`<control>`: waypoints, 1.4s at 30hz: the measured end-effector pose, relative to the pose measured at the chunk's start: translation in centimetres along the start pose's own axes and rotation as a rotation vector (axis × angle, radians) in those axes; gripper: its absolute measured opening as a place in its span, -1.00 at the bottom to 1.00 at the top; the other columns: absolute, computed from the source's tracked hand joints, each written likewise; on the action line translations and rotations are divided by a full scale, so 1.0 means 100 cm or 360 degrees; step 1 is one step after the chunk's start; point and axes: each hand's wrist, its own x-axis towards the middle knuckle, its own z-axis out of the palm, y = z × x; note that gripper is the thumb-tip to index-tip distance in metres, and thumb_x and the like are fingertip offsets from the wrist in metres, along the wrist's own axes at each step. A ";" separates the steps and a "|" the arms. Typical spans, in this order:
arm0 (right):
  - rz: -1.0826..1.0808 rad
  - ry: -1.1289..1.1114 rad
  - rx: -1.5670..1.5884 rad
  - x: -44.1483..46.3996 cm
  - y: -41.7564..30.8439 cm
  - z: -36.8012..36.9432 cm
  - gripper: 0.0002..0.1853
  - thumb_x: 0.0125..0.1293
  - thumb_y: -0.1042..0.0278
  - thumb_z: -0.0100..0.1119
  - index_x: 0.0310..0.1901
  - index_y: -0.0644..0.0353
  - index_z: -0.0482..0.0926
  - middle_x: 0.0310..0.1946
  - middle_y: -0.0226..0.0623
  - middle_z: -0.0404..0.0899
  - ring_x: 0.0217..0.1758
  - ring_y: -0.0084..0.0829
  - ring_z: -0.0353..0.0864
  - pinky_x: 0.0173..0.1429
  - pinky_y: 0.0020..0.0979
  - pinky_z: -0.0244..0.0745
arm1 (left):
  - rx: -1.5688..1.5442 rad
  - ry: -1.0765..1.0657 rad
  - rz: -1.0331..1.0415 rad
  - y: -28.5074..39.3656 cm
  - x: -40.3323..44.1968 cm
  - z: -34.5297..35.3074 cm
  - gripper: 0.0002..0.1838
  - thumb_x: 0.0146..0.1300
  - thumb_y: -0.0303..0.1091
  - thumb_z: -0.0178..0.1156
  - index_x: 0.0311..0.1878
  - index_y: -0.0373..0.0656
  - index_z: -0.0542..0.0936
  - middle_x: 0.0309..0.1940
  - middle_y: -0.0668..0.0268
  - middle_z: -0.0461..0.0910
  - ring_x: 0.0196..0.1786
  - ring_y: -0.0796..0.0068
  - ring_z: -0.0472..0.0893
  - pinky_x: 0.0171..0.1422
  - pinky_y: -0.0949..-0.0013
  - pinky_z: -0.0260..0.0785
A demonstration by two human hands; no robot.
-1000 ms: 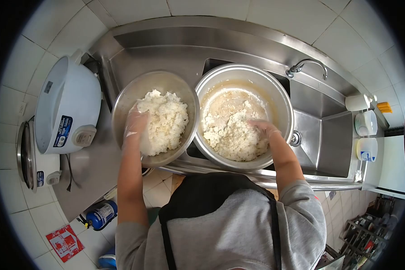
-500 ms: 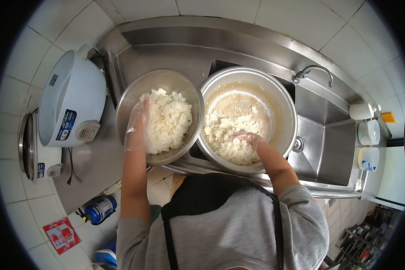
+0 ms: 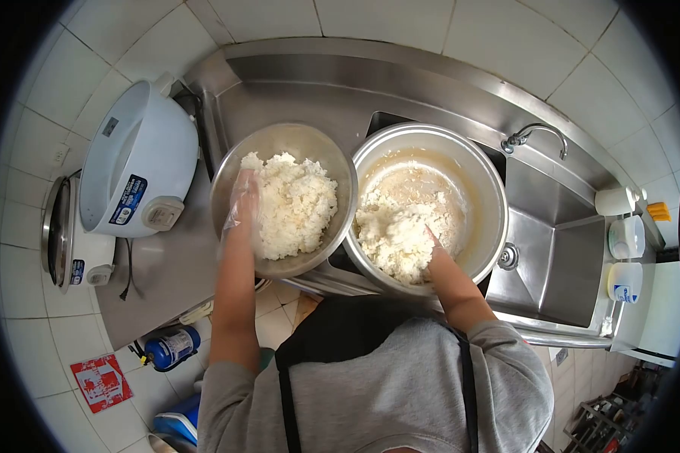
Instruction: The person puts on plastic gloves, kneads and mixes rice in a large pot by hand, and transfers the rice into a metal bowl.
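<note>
My left hand (image 3: 243,200), in a clear plastic glove, lies along the left inner side of a steel bowl (image 3: 344,219), its fingers stretched out against a heap of white rice (image 3: 298,204). Right of the bowl, and touching it, is a large round metal pot (image 3: 496,204) with more rice (image 3: 399,238) in its lower left part. My right hand (image 3: 435,253) reaches into that pot, at the right side of the rice. Its fingers are mostly hidden in or behind the rice, so their pose does not show.
A pale blue rice cooker (image 3: 140,158) and a lidded cooker (image 3: 79,234) stand at the left. Beyond the pot are a steel sink (image 3: 555,257) and a tap (image 3: 536,136). Plastic tubs (image 3: 625,238) line the right edge. A blue extinguisher (image 3: 172,347) is below the counter.
My right hand has pushed leftward and deeper into the rice, which is now heaped up at the pot's left. My left hand stays beside the bowl's rice. The whole view has shifted slightly.
</note>
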 end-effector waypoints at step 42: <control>-0.0774 0.0198 0.2269 0.077 -0.209 -0.196 -0.37 0.07 0.51 0.13 0.22 0.38 0.19 -0.08 -0.13 0.54 0.00 -0.33 0.52 0.08 -0.41 0.39 | -0.1015 0.0033 -0.0269 0.171 -0.075 -0.049 -0.55 0.34 -0.21 -0.03 0.23 -0.23 0.33 0.22 0.11 0.32 0.27 0.28 0.30 0.35 0.33 0.06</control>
